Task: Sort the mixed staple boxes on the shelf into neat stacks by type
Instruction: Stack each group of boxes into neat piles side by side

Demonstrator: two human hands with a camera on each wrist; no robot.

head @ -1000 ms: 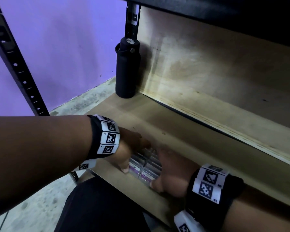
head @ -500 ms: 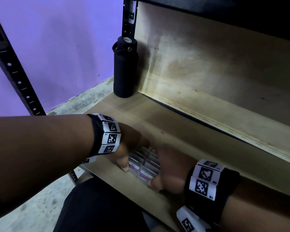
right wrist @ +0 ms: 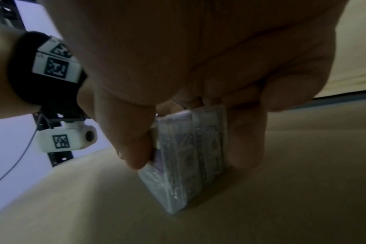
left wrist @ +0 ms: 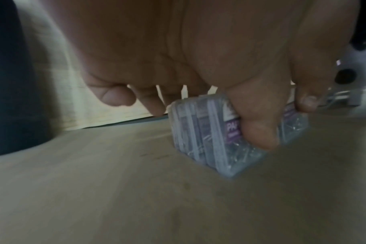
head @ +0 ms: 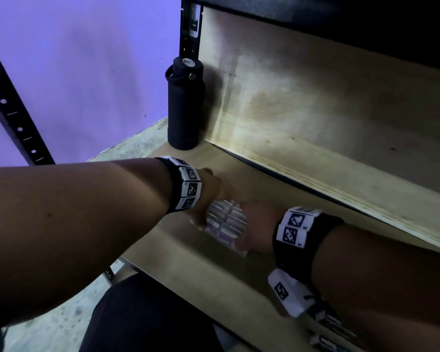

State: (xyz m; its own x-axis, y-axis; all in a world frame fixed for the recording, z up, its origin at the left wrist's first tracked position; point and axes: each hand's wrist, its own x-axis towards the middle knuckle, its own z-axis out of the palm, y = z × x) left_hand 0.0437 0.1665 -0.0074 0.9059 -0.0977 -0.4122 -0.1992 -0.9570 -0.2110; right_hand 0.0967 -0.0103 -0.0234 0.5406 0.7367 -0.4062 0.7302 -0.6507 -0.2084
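A block of several clear plastic staple boxes [head: 225, 222] with purple labels stands on edge on the wooden shelf board [head: 196, 270]. My left hand [head: 208, 199] grips its left end, thumb on the front face and fingers curled over the back. My right hand [head: 257, 229] grips the right end the same way. In the left wrist view the thumb [left wrist: 259, 130] covers the purple label of the boxes [left wrist: 201, 137]. In the right wrist view the thumb [right wrist: 134, 148] and fingers [right wrist: 246, 142] clamp the boxes [right wrist: 188, 158], whose lower corner touches the shelf.
A black bottle [head: 184, 105] stands at the shelf's back left corner. A plywood back panel [head: 328, 118] leans behind the boxes. Black perforated uprights [head: 15, 123] and a purple wall [head: 87, 72] lie left. My dark-clothed leg [head: 148, 318] is below the shelf edge.
Both hands have pressed closer together on the boxes, and the block has tipped up on edge and shifted slightly toward the back of the shelf.
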